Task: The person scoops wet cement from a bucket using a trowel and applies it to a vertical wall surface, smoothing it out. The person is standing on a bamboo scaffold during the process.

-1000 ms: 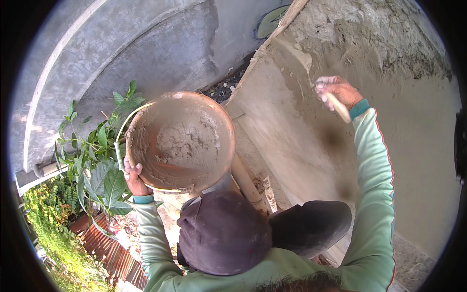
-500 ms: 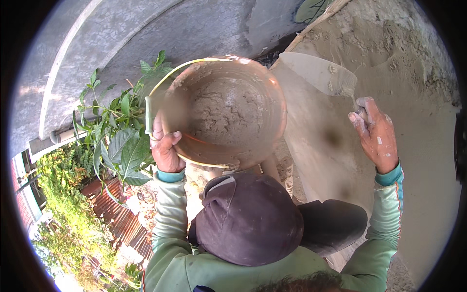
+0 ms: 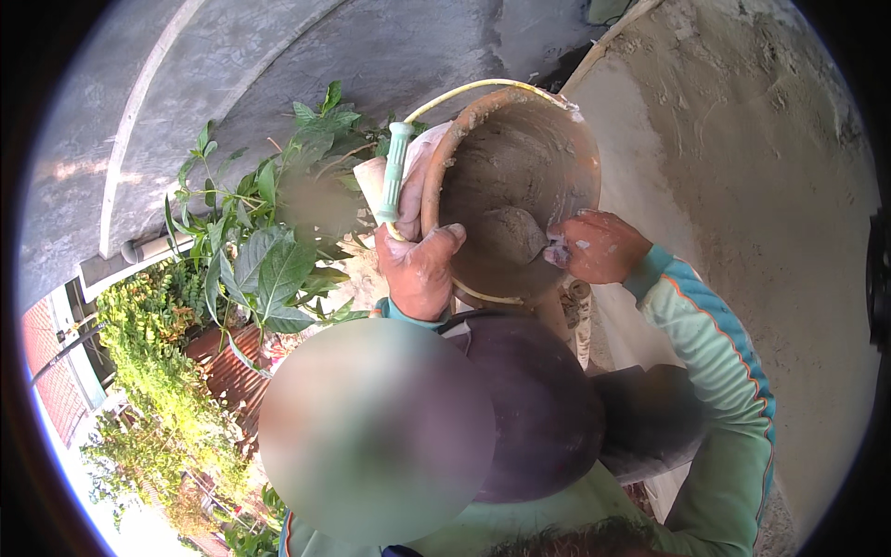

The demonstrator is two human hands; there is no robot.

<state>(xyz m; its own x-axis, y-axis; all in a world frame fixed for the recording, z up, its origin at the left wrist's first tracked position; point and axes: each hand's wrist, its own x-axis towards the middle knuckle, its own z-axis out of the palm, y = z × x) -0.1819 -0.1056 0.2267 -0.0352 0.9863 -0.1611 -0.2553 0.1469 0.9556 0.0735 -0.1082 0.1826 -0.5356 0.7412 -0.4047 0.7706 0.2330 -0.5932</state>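
An orange-brown bucket [image 3: 587, 165] is near the centre of the view, its round mouth facing the camera, its inner wall smeared with grey-brown mortar [image 3: 492, 167]. A trowel [image 3: 513, 235] reaches inside, its coated blade low in the bucket; its grip is hidden by the person's right hand [image 3: 594, 246], which is closed around it at the bucket's right edge. The left hand [image 3: 418, 271] is curled onto the left side of the rim, thumb over the edge, holding the bucket. Just above that hand, the pale green grip [image 3: 394, 173] of the yellowish wire handle leans against the bucket's outside.

Both arms wear green sleeves [image 3: 705, 316]. Below the bucket are a dark cap [image 3: 552, 408] and a round blurred patch covering part of it. Leafy plants [image 3: 264, 265] stand to the left, a curved grey wall [image 3: 306, 70] behind them. A mortar-coated surface [image 3: 770, 251] fills the right.
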